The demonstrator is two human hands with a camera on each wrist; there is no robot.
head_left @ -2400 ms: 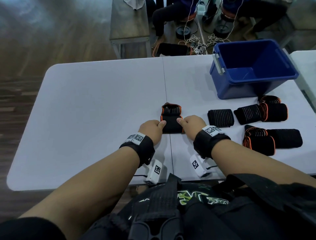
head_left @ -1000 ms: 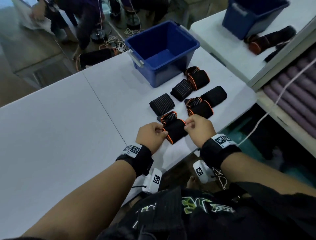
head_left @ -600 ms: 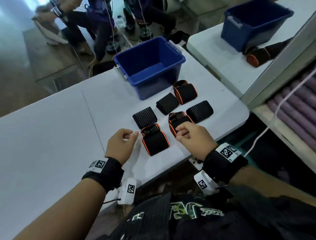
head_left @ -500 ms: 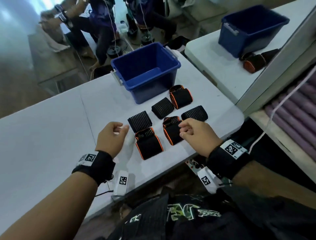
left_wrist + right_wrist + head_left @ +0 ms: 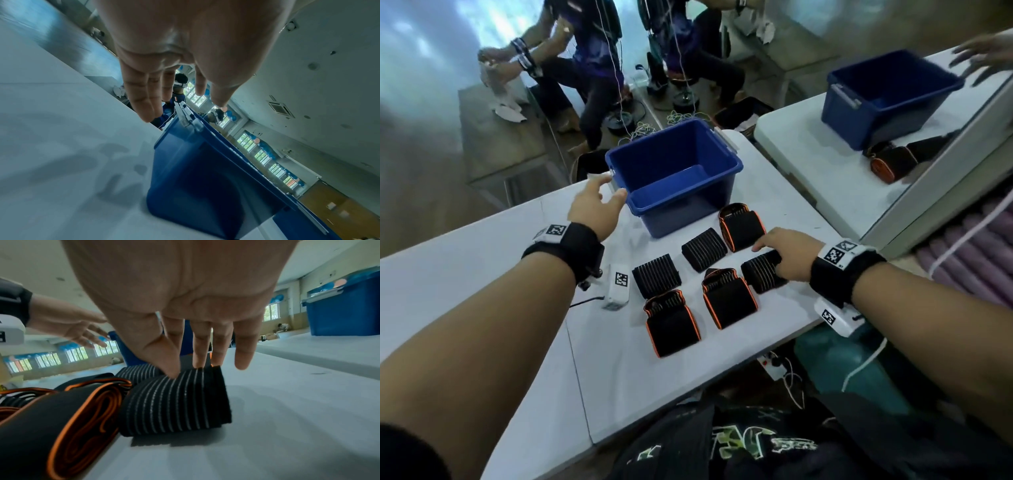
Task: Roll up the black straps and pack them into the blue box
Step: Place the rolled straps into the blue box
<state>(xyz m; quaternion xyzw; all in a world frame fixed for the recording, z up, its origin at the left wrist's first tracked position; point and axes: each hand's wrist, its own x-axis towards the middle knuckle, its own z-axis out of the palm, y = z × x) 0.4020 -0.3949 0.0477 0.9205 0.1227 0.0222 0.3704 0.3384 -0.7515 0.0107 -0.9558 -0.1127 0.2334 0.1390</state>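
Observation:
Several rolled black straps lie on the white table (image 5: 482, 274) in front of the blue box (image 5: 681, 212), some striped, some orange-edged (image 5: 729, 298). My right hand (image 5: 770, 251) sits on the rightmost striped roll (image 5: 758, 277). In the right wrist view the right hand (image 5: 185, 369) pinches that striped roll (image 5: 174, 405), thumb on top and index and middle fingers over its far end. My left hand (image 5: 613, 186) hovers with straight fingers beside the box's left handle. The left wrist view shows the left hand (image 5: 185, 110) just above the box (image 5: 195, 178); whether it touches the box is unclear. The box looks empty.
To the right stands a second table with another blue box (image 5: 887, 96) and straps (image 5: 890, 161), and another person's hand (image 5: 983, 58) above it. People sit behind the table among cables. The table's right edge runs close to the right-hand rolls.
Both hands let go of the orange-edged roll, which now lies with the others. My left hand moved forward to the box's left side. My right hand moved onto the striped roll.

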